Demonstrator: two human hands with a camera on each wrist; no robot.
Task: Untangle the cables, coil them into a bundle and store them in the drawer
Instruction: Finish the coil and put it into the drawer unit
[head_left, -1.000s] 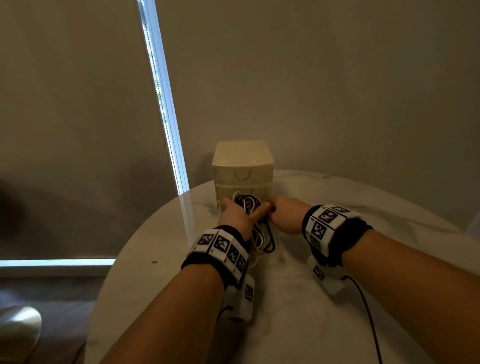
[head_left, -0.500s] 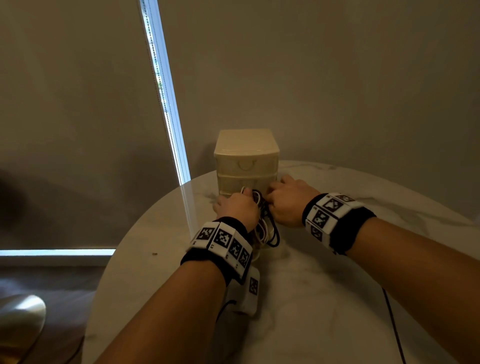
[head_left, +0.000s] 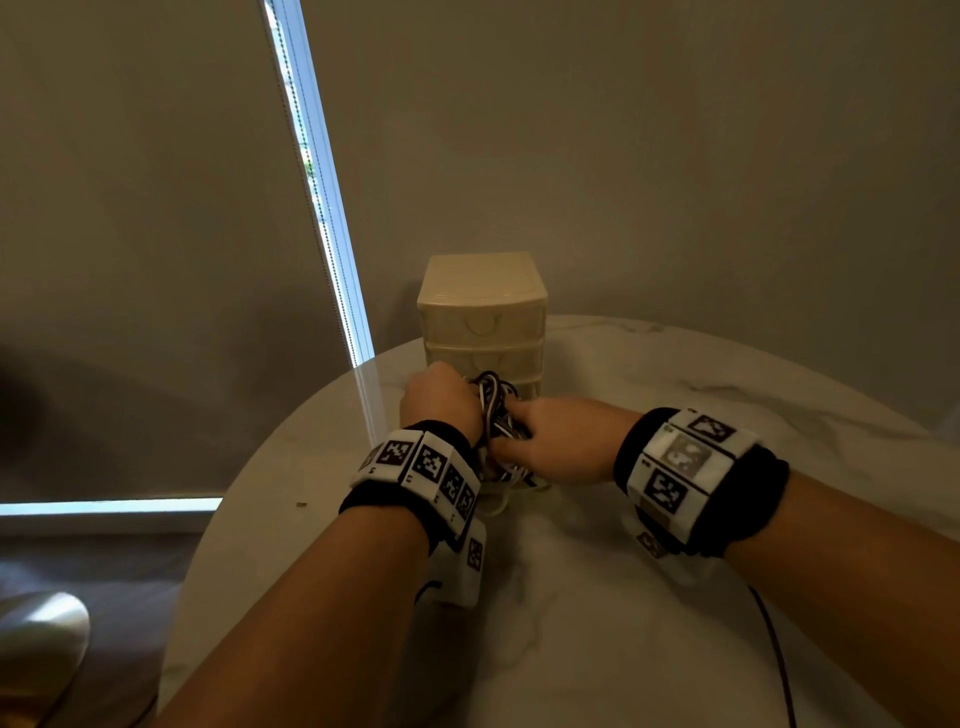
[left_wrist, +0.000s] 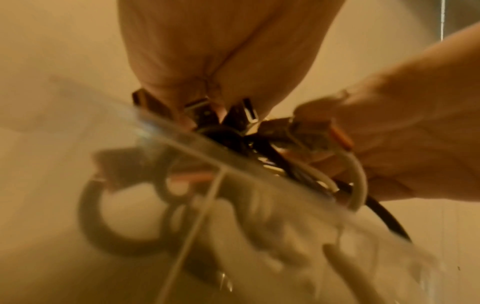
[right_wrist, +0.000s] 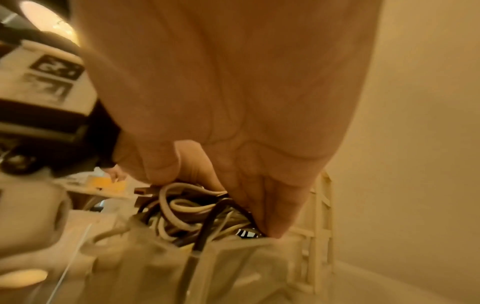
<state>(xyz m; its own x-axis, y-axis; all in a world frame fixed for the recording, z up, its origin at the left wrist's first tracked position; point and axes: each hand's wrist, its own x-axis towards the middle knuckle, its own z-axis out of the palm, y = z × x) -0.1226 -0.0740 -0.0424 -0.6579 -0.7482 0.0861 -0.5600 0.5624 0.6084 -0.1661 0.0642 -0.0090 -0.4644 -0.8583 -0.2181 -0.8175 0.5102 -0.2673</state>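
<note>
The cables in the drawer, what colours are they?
The cables are a mix of white and dark brown or black, clearest in the right wrist view.

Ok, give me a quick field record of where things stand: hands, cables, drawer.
left hand: on the cable bundle, fingers hidden; grip cannot be told
right hand: fingers straight, pressing the bundle down
cable bundle: black and white cables, partly in the open drawer, loops above its rim
drawer unit: on the table; upper drawers closed
stage: stowing, drawer not yet closed
</note>
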